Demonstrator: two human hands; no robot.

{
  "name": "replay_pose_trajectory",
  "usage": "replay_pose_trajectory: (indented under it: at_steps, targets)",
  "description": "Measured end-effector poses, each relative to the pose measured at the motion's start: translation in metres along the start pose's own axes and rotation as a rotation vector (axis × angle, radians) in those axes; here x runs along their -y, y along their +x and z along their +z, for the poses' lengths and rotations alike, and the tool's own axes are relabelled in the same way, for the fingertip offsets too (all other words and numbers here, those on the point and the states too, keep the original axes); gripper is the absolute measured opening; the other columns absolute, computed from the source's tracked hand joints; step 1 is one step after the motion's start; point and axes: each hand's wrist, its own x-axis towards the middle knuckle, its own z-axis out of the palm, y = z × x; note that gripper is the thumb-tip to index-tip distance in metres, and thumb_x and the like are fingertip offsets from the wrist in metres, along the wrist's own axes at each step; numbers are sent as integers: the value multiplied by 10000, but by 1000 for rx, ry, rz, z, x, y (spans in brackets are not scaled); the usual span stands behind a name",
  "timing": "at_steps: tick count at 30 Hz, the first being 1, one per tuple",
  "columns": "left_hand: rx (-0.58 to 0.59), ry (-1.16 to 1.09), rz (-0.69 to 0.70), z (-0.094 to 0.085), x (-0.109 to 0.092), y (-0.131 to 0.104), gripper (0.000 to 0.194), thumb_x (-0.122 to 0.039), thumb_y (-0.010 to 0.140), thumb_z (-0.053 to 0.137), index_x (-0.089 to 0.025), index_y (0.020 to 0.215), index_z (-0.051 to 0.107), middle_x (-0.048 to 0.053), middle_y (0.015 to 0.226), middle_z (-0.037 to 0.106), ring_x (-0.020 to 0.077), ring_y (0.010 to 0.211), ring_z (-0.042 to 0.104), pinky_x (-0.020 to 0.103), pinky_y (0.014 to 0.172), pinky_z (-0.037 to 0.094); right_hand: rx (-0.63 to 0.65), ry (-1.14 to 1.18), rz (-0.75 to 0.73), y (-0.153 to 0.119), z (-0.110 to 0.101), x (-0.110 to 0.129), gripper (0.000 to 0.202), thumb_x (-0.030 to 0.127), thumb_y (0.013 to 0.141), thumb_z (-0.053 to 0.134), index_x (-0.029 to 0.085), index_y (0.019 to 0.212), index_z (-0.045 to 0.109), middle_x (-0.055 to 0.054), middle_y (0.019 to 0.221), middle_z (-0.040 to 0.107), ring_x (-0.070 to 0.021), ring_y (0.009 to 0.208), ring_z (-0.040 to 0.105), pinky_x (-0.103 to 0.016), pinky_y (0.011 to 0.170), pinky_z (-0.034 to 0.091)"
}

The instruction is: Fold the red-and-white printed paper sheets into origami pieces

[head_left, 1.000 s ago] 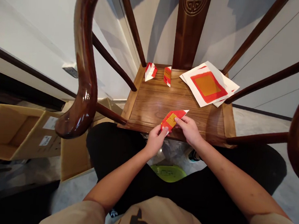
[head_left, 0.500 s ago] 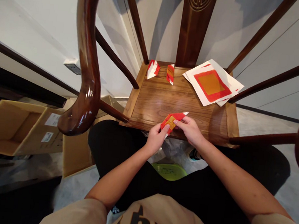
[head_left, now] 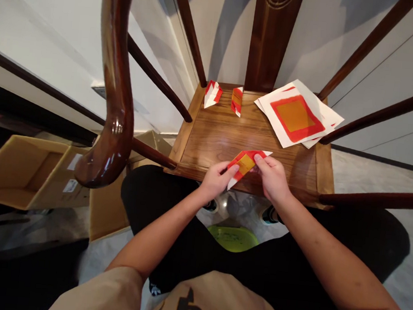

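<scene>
Pinching the paper (head_left: 246, 164) in closed grips over the seat's (head_left: 223, 137) front edge, the left hand (head_left: 214, 181) and right hand (head_left: 274, 181) expose more gold, the right thumb having shifted outward.

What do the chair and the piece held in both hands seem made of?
The chair: probably wood, glossy on its armrest, with grain across the seat.
The held piece: folded paper, apparently, red, orange and white, with thin, creased edges; whether painted or printed is unclear.
</scene>
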Motion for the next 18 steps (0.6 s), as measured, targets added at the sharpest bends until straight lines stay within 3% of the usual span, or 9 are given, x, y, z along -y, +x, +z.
replay_pose_trajectory:
  at_steps: [2, 6, 8, 10, 12, 14, 18]
  targets:
    - [15, 19, 22, -6, -4, 41, 349, -486, 911, 578, -182, 963, 740, 56, 923, 735, 187, 819, 666, 298, 757, 510, -56, 12, -5, 9, -9, 4, 377, 591, 753, 695, 217, 792, 685, -19, 717, 684, -182, 653, 622, -329, 659, 533]
    - [-256, 262, 82, -17, -7, 160, 258, -343, 878, 663, -135, 1030, 686, 97, 1049, 705, 214, 995, 645, 354, 947, 460, -131, 15, 40, 25, -23, 9, 405, 600, 744, 691, 206, 837, 682, -19, 712, 687, -173, 625, 607, -318, 620, 522]
    - [-345, 398, 13, -21, -6, 220, 304, -321, 862, 692, -95, 1058, 640, 125, 1100, 682, 242, 1075, 615, 392, 1007, 404, -127, 42, 74, 27, -26, 10, 391, 584, 736, 702, 203, 827, 689, -15, 713, 689, -167, 628, 601, -308, 613, 515]
    - [-353, 488, -61, -24, -2, 265, 293, -328, 874, 682, -61, 972, 608, 161, 1166, 651, 246, 1155, 565, 398, 1052, 336, -112, 73, 99, 28, -27, 10, 367, 558, 727, 718, 203, 817, 697, -11, 736, 698, -166, 649, 605, -300, 619, 515]
    - [-304, 539, -164, -25, 5, 291, 284, -323, 849, 709, -71, 840, 577, 176, 1140, 657, 221, 1120, 552, 374, 1046, 311, -99, 83, 111, 29, -29, 9, 342, 535, 734, 719, 203, 813, 701, -7, 750, 697, -164, 666, 608, -295, 630, 515]
    - [-301, 549, -197, -25, 13, 301, 260, -270, 816, 737, -101, 762, 548, 145, 1047, 679, 186, 1012, 555, 354, 1014, 324, -91, 60, 123, 30, -32, 6, 326, 523, 754, 700, 201, 805, 700, -5, 742, 687, -159, 663, 601, -287, 626, 503]
    - [-336, 504, -158, -29, 27, 289, 189, -207, 838, 685, -110, 755, 545, 45, 857, 649, 136, 840, 516, 351, 965, 359, -46, 11, 129, 33, -37, -1, 316, 508, 783, 670, 199, 823, 717, -8, 753, 691, -156, 668, 597, -270, 611, 476]
